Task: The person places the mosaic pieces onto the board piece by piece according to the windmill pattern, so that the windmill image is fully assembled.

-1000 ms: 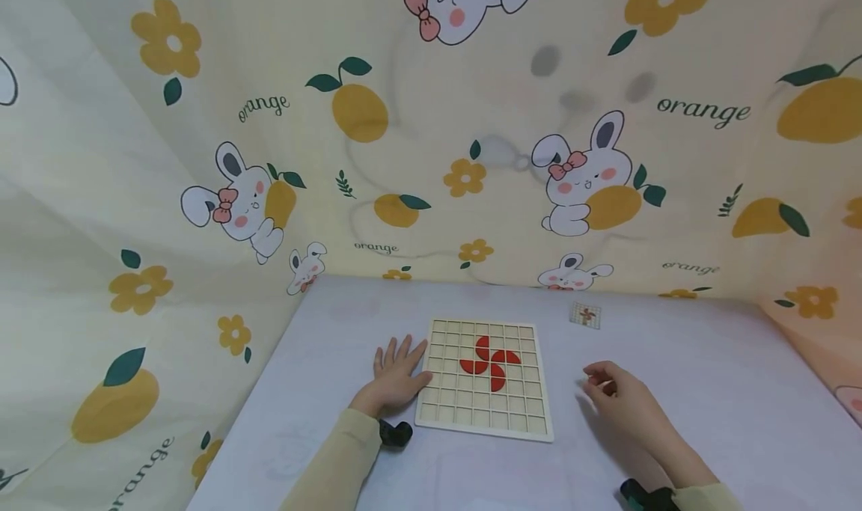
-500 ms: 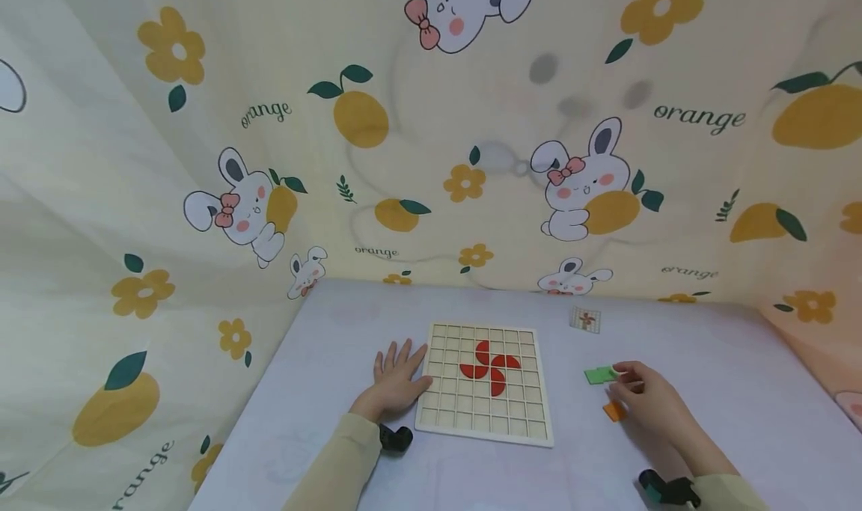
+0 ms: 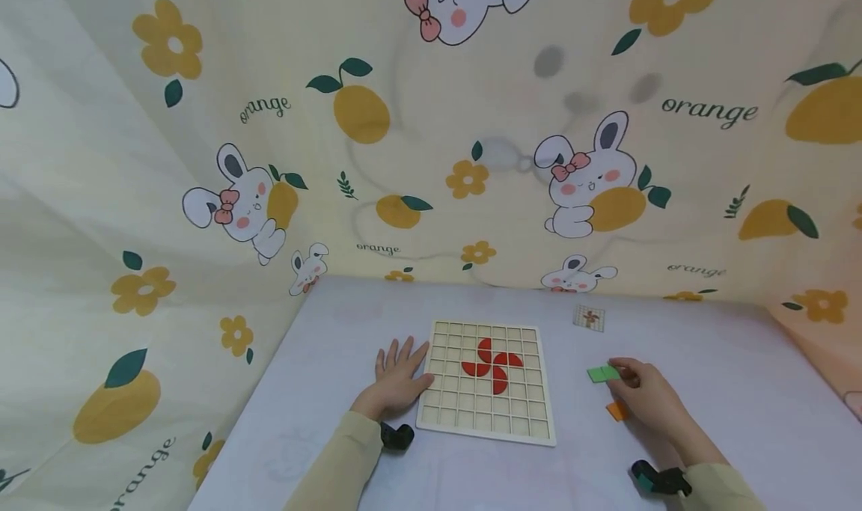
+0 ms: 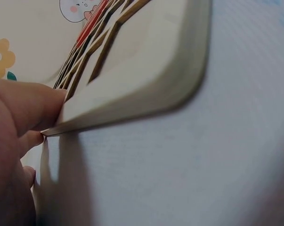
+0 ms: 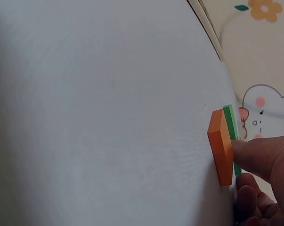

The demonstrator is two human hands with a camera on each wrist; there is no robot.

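Note:
A pale square grid board (image 3: 486,418) lies on the table with several red quarter-round tiles (image 3: 500,380) forming a pinwheel at its middle. My left hand (image 3: 393,382) rests beside its left edge, fingers spread; in the left wrist view the thumb (image 4: 43,103) touches the board's side (image 4: 146,92). To the right of the board my right hand (image 3: 643,395) pinches green square tiles (image 3: 599,375) between thumb and index finger; the two squares show side by side. An orange tile (image 3: 616,411) lies just under that hand, near the thumb (image 5: 257,153) in the right wrist view.
A small card (image 3: 590,318) printed with a red pinwheel on a grid lies at the table's back right. Behind the white table (image 3: 337,316) hangs a cream cloth (image 3: 431,249) with rabbits and oranges, also along the left and right sides.
My right hand has moved slightly right and back. Green tiles and an orange tile, unseen a second ago, now show at its fingers. My left hand stays put.

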